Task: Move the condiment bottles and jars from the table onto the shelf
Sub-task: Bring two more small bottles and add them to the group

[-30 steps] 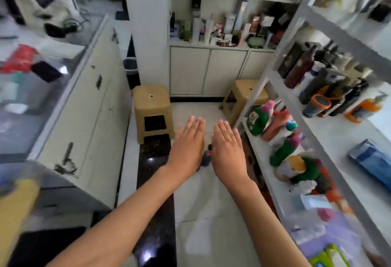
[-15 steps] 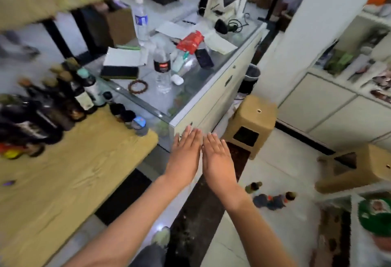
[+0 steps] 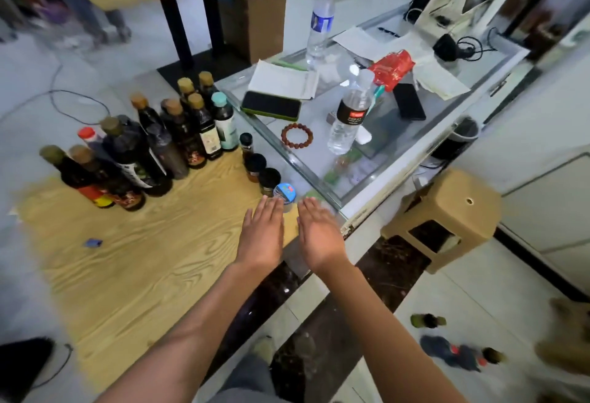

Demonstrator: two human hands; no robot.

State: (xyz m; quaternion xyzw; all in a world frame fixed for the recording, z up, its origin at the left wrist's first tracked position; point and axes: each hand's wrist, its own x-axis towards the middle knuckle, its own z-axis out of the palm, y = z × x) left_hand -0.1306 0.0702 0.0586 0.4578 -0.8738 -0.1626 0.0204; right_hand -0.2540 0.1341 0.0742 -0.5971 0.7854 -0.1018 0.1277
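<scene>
Several dark condiment bottles [image 3: 166, 144] with tan caps stand in a cluster at the far left of the wooden table [image 3: 134, 259]. A row of small dark jars [image 3: 255, 166] runs along the table's right edge, ending in a blue-lidded jar [image 3: 285, 193]. My left hand [image 3: 263, 236] hovers flat, fingers straight, just short of the blue-lidded jar. My right hand [image 3: 321, 236] is beside it, fingers straight, over the table's corner. Neither hand holds anything. The shelf is out of view.
A glass-topped counter [image 3: 399, 134] adjoins the table on the right, carrying water bottles [image 3: 349, 115], a phone [image 3: 271, 105], a bead bracelet [image 3: 297, 136] and papers. A tan plastic stool [image 3: 447, 217] stands on the floor. Small bottles [image 3: 459, 354] lie on the floor tiles.
The view has swung left from the shelf to the table. Both open hands have come in over the table's near right corner, close to the jars.
</scene>
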